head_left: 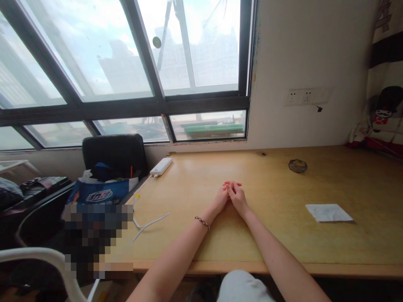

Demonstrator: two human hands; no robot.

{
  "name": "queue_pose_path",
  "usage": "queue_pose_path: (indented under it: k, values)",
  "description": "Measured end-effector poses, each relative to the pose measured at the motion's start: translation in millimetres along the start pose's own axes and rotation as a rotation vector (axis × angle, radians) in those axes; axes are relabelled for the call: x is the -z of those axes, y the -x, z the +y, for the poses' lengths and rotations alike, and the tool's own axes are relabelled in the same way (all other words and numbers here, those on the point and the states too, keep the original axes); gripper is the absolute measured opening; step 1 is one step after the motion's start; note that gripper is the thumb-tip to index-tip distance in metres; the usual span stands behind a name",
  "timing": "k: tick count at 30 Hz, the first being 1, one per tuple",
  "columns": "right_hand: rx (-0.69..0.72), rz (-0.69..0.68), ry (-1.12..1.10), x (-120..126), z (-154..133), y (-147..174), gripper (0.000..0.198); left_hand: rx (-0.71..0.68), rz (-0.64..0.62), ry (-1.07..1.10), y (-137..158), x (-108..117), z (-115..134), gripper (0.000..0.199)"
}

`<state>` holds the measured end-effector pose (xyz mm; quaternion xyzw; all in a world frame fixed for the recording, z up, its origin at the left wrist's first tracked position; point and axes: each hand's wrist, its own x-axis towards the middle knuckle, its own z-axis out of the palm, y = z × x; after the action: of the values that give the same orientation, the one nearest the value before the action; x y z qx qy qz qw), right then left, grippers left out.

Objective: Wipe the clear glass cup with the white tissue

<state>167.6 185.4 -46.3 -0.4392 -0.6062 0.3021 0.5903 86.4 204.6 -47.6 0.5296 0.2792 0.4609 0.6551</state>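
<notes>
Both my forearms rest on the wooden desk point(201, 247), and my hands meet over its middle. The fingers of my left hand point(222, 197) and my right hand point(237, 196) are folded together, closed against each other. No object shows in either hand; the space between the palms is hidden. A braided bracelet point(202, 223) circles my left wrist. To the right of my hands lies a folded white paper point(329, 212). Beyond it, near the back, sits a small dark glass ashtray-like dish point(297, 165).
A white power bank point(161, 166) with a white cable point(151, 224) lies at the desk's left edge. Left of the desk, a black chair point(113, 153) carries a blue bag point(100, 191). Wall sockets point(307, 97) and a patterned curtain point(385, 100) are at right.
</notes>
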Motion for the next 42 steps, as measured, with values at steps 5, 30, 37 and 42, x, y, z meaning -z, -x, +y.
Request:
queue_pose_path:
  k: [5, 30, 37, 42]
  values:
    - [-0.007, 0.001, -0.003, 0.1, -1.6, 0.3, 0.032, 0.010, 0.002, -0.004, 0.1, -0.8, 0.5, 0.044]
    - [-0.017, 0.008, 0.012, -0.1, 0.5, 0.3, 0.031, -0.013, -0.008, -0.006, -1.8, 1.0, -3.6, 0.042]
    - [-0.009, 0.007, 0.012, -0.2, 1.1, 0.3, 0.030, -0.002, -0.013, -0.003, -2.2, 2.1, -5.0, 0.041]
    - [-0.012, 0.008, 0.017, -0.8, 3.5, -0.3, 0.030, -0.010, -0.023, 0.009, -3.2, 2.6, -6.0, 0.041]
